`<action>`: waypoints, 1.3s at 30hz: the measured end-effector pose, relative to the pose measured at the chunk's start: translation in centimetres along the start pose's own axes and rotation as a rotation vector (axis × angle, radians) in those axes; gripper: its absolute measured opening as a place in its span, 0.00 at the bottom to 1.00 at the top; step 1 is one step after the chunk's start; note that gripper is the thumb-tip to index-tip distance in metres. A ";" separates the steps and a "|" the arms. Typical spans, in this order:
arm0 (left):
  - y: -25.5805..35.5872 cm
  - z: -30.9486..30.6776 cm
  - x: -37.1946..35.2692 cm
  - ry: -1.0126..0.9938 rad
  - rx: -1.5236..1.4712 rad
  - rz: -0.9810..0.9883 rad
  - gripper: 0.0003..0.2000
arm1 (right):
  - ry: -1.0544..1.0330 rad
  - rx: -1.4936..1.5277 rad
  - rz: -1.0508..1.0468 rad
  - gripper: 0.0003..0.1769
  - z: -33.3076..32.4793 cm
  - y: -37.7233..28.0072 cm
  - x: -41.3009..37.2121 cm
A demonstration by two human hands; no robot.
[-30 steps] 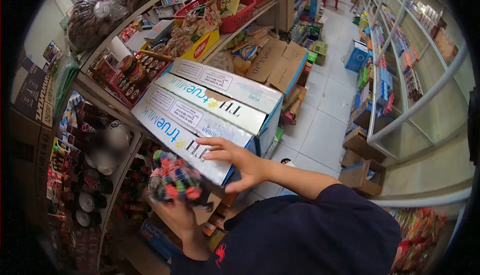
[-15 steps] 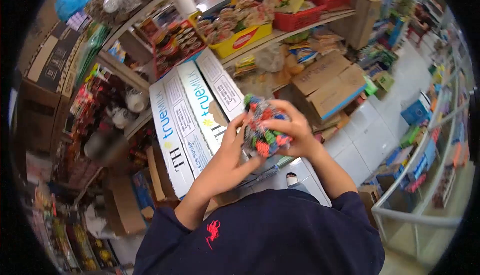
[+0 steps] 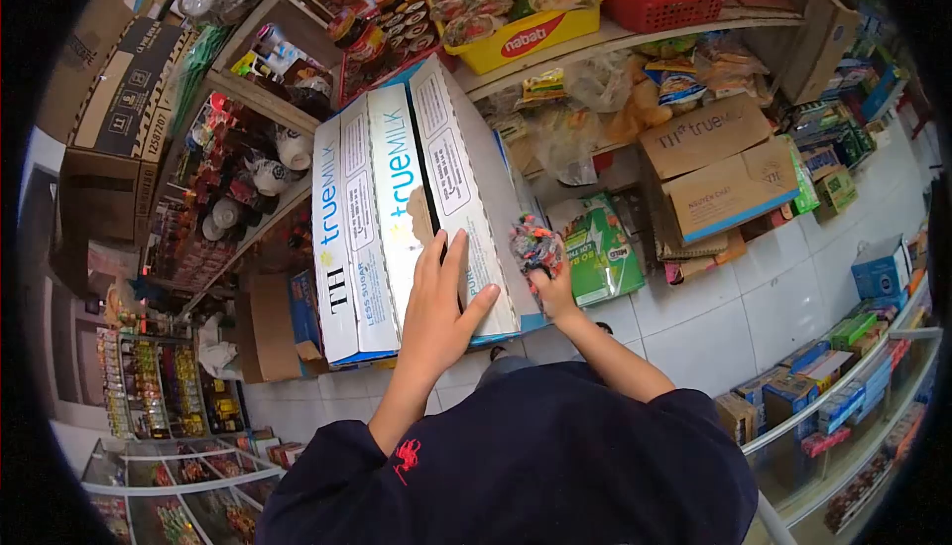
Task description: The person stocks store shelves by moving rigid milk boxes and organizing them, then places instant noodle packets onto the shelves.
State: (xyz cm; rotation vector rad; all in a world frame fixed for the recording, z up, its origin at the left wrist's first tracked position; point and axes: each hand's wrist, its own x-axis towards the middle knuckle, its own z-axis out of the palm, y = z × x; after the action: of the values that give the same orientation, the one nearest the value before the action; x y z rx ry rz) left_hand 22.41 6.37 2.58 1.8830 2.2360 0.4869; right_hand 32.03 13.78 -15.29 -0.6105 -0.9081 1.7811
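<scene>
A large white truemilk carton (image 3: 349,163) lies in front of me, its torn brown patch and dark slot near the middle of the top. Over the near end of that top is my left hand (image 3: 441,302), fingers stretched and thumb apart, holding nothing; it seems to rest on the cardboard. My right hand (image 3: 557,292), beside the carton's right side, is closed round a small clear plastic bag of colourful pieces (image 3: 535,243) in red, grey and green. I cannot make out what the pieces are.
A green Milo box (image 3: 600,252) stands on the floor to the right, near a brown truemilk carton (image 3: 729,173). Behind are shelves with a yellow nabati tray (image 3: 526,41) and a red basket (image 3: 666,11). A glass display case (image 3: 843,426) stands at right.
The bag was between both hands; now only my right hand holds it, lower at the carton's right side. My left hand has let go and spread over the carton. The view has shifted.
</scene>
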 end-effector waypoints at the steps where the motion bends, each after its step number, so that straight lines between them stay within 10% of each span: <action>1: 0.1 -0.1 0.0 0.005 -0.003 -0.004 0.32 | 0.018 -0.024 -0.074 0.25 -1.5 2.7 0.1; 4: 0.0 0.2 0.0 0.021 0.019 -0.031 0.32 | 0.136 -0.283 -0.111 0.27 -5.7 9.7 0.5; 6: -0.1 0.3 -0.1 0.051 0.069 -0.052 0.32 | 0.162 -0.809 -0.523 0.27 -6.5 11.1 1.1; 9: 0.2 0.3 -0.2 0.049 0.149 -0.084 0.32 | 0.064 -0.137 -0.065 0.26 0.0 0.5 1.3; 11: 0.2 0.2 -0.2 0.018 0.136 -0.081 0.32 | -0.088 0.026 -0.126 0.25 2.8 -3.6 2.8; 17: 0.1 -0.1 -0.4 0.017 0.086 -0.052 0.32 | -0.136 0.038 -0.372 0.22 4.9 -3.2 9.2; 21: -0.1 -0.1 -0.4 0.052 -0.038 -0.082 0.29 | 0.117 -0.363 -0.031 0.23 -0.5 4.9 10.4; 24: -0.8 -0.5 -0.8 0.175 -0.260 -0.055 0.32 | 0.122 -0.576 -0.183 0.22 -2.5 7.3 9.7; 32: -1.2 -0.8 -0.7 0.130 -0.457 -0.010 0.35 | -0.199 -0.124 -0.440 0.27 7.2 -3.5 17.6; 39: -2.3 0.0 -1.5 0.189 -0.493 -0.002 0.46 | -0.028 -0.033 0.120 0.30 0.0 8.9 24.2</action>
State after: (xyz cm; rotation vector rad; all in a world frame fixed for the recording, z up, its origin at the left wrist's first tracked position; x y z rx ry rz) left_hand 20.59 4.60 1.69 1.6288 1.9729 1.1370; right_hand 18.22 34.41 -22.35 -0.6747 -0.9386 1.8890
